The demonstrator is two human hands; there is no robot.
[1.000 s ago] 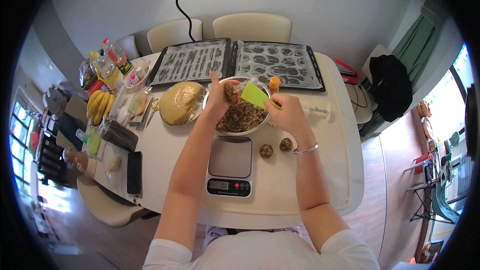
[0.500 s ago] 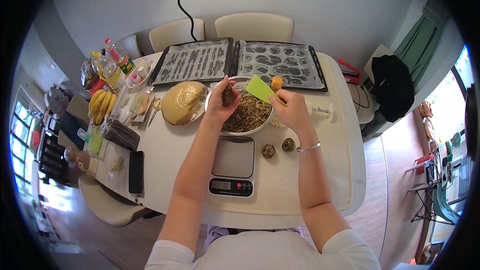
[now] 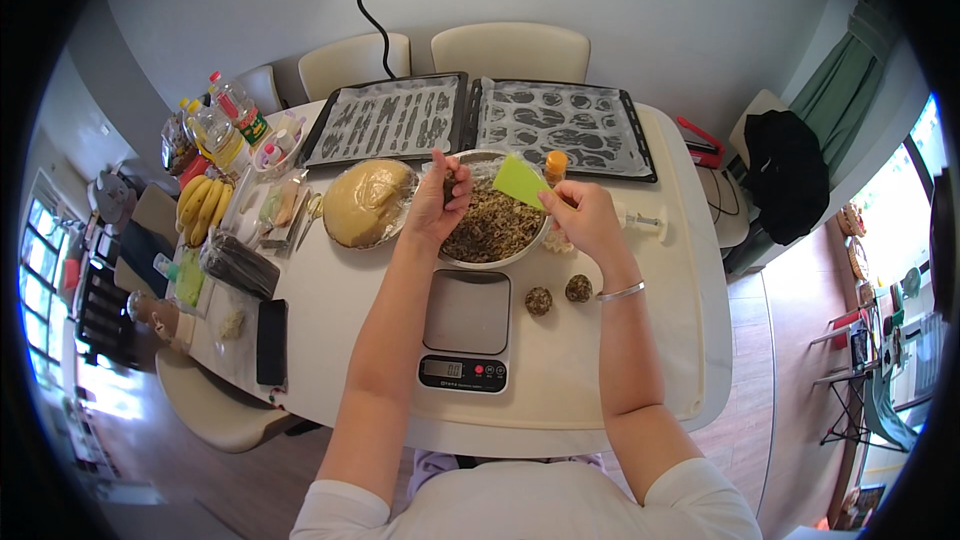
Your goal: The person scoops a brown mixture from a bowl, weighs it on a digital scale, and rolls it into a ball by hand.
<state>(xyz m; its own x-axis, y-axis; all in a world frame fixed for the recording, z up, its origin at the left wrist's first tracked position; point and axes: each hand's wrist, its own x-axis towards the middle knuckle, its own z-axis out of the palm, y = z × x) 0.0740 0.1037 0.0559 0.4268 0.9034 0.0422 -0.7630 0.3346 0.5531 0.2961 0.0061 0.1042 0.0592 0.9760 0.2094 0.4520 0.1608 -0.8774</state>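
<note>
My left hand is closed round a dark clump of crumbly filling, partly hidden by the fingers, at the left side of a metal bowl. More brown-green filling lies loose in that bowl. Pinched in my right hand is a lime-green dough scraper, its flat blade tilted over the bowl's far right part. Two rolled balls of filling, one left of the other, rest on the table near my right wrist. A kitchen scale stands in front of the bowl with a bare plate.
Left of the bowl sits a large mound of tan dough under clear film. Two lined baking trays span the table's back. Bananas, oil bottles and a black phone are on the left. An orange-capped bottle stands behind the scraper.
My left hand has shifted slightly left and toward me, its fingers curling further round the clump. The scraper has changed its tilt a little and stays over the bowl.
</note>
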